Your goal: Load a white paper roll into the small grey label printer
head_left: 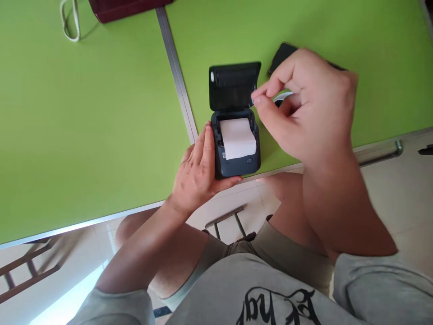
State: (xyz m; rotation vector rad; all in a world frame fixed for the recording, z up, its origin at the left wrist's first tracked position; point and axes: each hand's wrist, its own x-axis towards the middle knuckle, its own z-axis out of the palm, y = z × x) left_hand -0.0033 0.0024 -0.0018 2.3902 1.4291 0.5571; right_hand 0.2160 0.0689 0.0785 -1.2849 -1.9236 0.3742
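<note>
A small dark thermal printer [238,169] sits near the table's front edge with its lid [233,88] flipped up. Inside its bay lies a white paper roll [238,139], whose loose end hangs over the front toward the power button. My left hand [198,169] grips the printer, its fingers along the left side and its thumb along the front edge. Beside the raised lid's right edge, my right hand [304,104] is closed in a pinch. Its fingertips overlap the lid's edge, and what they hold is too small to tell.
Partly behind my right hand lie a black phone-like object [280,58] and a white-rimmed round thing [283,96]. A dark red object [125,10] and a white cord loop [76,22] are at the back left. A metal strip [176,72] divides the green tabletop [101,113].
</note>
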